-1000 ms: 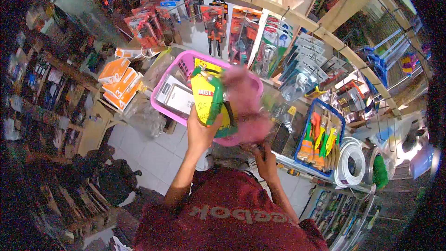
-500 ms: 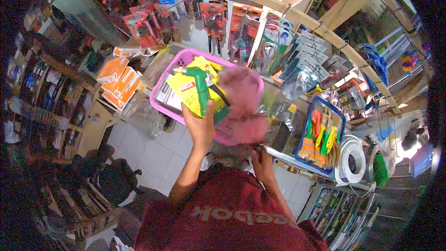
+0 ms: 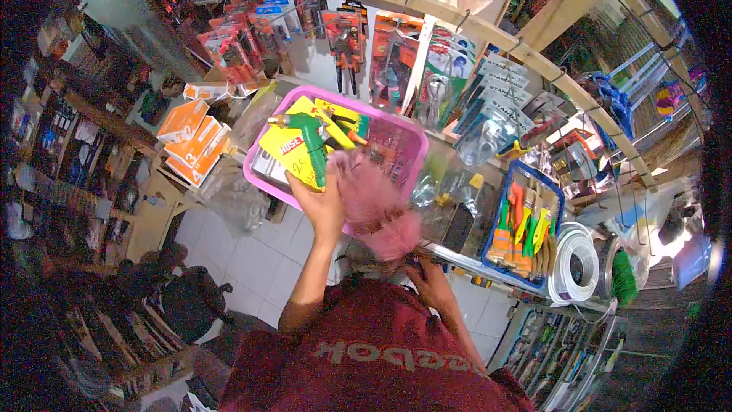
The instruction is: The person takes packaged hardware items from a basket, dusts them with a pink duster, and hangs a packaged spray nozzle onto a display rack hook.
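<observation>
My left hand [image 3: 320,204] is closed around a green hose nozzle [image 3: 311,151] with a brass-coloured tip, backed by a yellow card [image 3: 278,145] printed "HOSE". It is held above a pink plastic basket [image 3: 418,137]. Low in front of my body, my right hand [image 3: 431,286] grips the dark handle of a pink feather duster [image 3: 377,202]. The blurred feathers lie just right of the nozzle and cover part of the basket's near side. Inside the basket, other yellow-carded items show behind the nozzle.
Packaged tools [image 3: 345,46] hang from a wooden rail at the back. Orange boxes [image 3: 194,141] stand left of the basket. On the right, a blue tray [image 3: 560,206] holds paintbrushes, beside a coil of white cable [image 3: 573,263]. A glass-topped counter [image 3: 450,217] runs between.
The duster has swept left and toward my body, uncovering the basket's right part. My left hand and the nozzle have shifted slightly left.
</observation>
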Motion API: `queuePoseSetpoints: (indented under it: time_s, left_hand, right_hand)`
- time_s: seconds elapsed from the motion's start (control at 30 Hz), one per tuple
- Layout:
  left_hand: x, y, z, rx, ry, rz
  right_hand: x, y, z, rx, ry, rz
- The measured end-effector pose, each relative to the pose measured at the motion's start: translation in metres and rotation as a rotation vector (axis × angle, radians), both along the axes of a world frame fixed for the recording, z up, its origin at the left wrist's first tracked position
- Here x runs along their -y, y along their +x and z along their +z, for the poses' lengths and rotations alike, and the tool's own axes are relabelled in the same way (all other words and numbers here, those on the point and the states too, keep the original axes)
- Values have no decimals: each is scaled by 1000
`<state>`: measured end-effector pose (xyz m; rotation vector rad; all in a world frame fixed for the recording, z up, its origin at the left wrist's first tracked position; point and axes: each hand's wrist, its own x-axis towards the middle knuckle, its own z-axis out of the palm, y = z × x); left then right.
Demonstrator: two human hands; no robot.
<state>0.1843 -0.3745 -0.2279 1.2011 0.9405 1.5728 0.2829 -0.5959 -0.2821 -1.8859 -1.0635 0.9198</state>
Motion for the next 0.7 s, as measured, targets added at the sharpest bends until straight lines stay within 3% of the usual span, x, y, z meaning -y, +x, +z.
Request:
queuePoseSetpoints:
  time_s: [0.13, 0.23, 0.33, 0.43, 0.53, 0.67, 0.7]
  left_hand:
    - [11, -2, 2, -4, -89, -196]
    - [17, -1, 11, 70, -410, -302]
    - [19, 7, -5, 222, -299, -382]
    - [22, 8, -1, 161, -287, -451]
    - [18, 6, 6, 445, -432, -575]
    - [22, 21, -17, 441, -388, -654]
    - [28, 27, -14, 433, -407, -652]
  right_hand:
    - [11, 14, -30, 201, 34, -54]
    - [11, 22, -20, 42, -12, 1]
    - [13, 20, -27, 74, -81, -38]
    - [11, 18, -25, 112, 178, -36]
    - [25, 31, -15, 2, -61, 104]
    - [39, 38, -36, -171, -193, 35]
    - [32, 35, -17, -298, -217, -24]
